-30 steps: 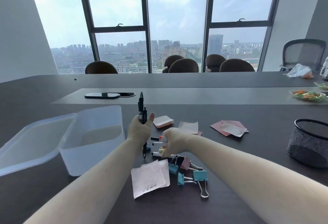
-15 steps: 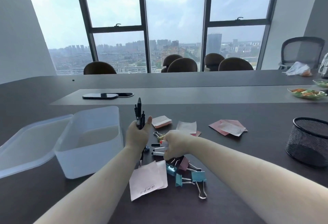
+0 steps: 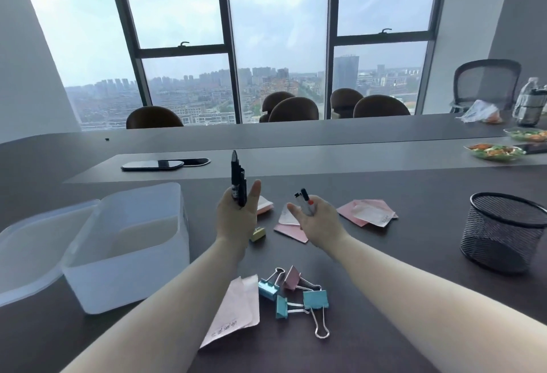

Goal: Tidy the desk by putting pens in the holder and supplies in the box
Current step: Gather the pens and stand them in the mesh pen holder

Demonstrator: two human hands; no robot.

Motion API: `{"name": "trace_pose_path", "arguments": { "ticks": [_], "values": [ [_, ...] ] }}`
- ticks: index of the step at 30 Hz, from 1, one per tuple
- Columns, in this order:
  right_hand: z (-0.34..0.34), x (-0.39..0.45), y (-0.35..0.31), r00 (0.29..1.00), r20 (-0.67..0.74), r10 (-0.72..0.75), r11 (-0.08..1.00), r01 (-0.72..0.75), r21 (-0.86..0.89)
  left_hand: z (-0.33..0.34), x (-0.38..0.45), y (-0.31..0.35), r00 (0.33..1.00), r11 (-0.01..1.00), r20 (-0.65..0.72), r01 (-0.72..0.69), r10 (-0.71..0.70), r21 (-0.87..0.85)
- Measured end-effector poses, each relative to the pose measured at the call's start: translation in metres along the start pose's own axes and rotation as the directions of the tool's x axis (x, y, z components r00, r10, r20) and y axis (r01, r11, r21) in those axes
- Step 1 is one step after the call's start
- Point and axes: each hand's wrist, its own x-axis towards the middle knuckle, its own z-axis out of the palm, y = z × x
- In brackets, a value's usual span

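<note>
1. The left hand (image 3: pixel 236 218) was raised above the surface (image 3: pixel 414 254), its fingers closed round a bunch of black pens (image 3: pixel 238 183) that stood upright out of the fist.
2. The right hand (image 3: pixel 318 221) was also lifted, its fingers gripping a few short markers (image 3: pixel 305 202) with white barrels; their exact number could not be made out.
3. The step in hand looked like carrying the gathered pens to the holder (image 3: pixel 503 230), a black mesh cup standing well apart to the right.
4. To do it well, the right hand, being nearer, would best go first, tip the markers upright over the rim and let them slide in rather than drop them across the mesh edge.
5. The left bunch would need a firm grip while crossing the surface, since several pens in one fist could slip or fan out; passing them to the right hand might be easier.
6. The holder appeared empty, though its mesh wall hid the bottom.
7. The box (image 3: pixel 124 248), of translucent white plastic, stood open to the left with nothing visible inside; its lid (image 3: pixel 29 248) lay just beside it.
8. Binder clips (image 3: pixel 296 298) in blue and pink lay close to the person, a yellow clip (image 3: pixel 258 234) sat by the left wrist, and paper notes (image 3: pixel 367 213) were scattered about, all not yet boxed.
</note>
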Motion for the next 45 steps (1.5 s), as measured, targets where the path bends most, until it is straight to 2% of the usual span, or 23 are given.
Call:
{"name": "trace_pose_path", "arguments": {
  "ticks": [2, 5, 9, 15, 22, 25, 31, 35, 41, 45],
  "values": [
    [-0.005, -0.003, 0.009, 0.999, -0.043, 0.026, 0.989, -0.019, 0.144, 0.013, -0.004, 0.000, 0.999, 0.998, 0.025, 0.022, -0.020, -0.066],
    [-0.011, -0.007, 0.024, 0.994, -0.094, 0.048, 0.971, -0.024, 0.239, 0.032, -0.010, -0.005, 0.996, 0.993, 0.081, 0.049, -0.040, -0.105],
    [-0.019, -0.009, 0.041, 0.993, -0.105, 0.046, 0.966, -0.017, 0.257, 0.051, -0.020, -0.009, 0.992, 0.999, 0.124, 0.037, -0.037, 0.008],
    [-0.021, -0.006, 0.046, 0.998, -0.056, 0.014, 0.967, 0.001, 0.256, 0.063, -0.023, -0.013, 0.992, 0.997, 0.114, 0.041, -0.047, 0.058],
    [-0.023, -0.006, 0.044, 0.995, -0.090, 0.029, 0.954, 0.000, 0.301, 0.064, -0.020, -0.019, 0.993, 0.994, 0.087, 0.077, -0.083, 0.072],
    [-0.036, -0.001, 0.035, 0.995, -0.091, 0.049, 0.956, -0.021, 0.292, 0.070, -0.018, -0.007, 0.988, 0.993, 0.106, 0.114, -0.116, 0.027],
    [-0.088, 0.008, 0.013, 0.992, -0.127, 0.022, 0.968, 0.010, 0.250, 0.107, -0.020, 0.033, 0.976, 0.998, 0.208, 0.064, -0.068, 0.026],
    [-0.139, 0.010, 0.002, 0.976, -0.218, 0.010, 0.979, 0.035, 0.201, 0.149, -0.028, 0.064, 0.950, 0.997, 0.309, 0.070, -0.053, -0.042],
    [-0.226, 0.007, 0.007, 0.949, -0.309, 0.064, 0.976, 0.006, 0.219, 0.223, -0.057, 0.115, 0.903, 0.978, 0.420, 0.159, -0.090, -0.132],
    [-0.269, 0.003, 0.028, 0.917, -0.366, 0.158, 0.971, -0.076, 0.228, 0.273, -0.083, 0.136, 0.861, 0.957, 0.496, 0.228, -0.111, -0.182]
  ]
}}
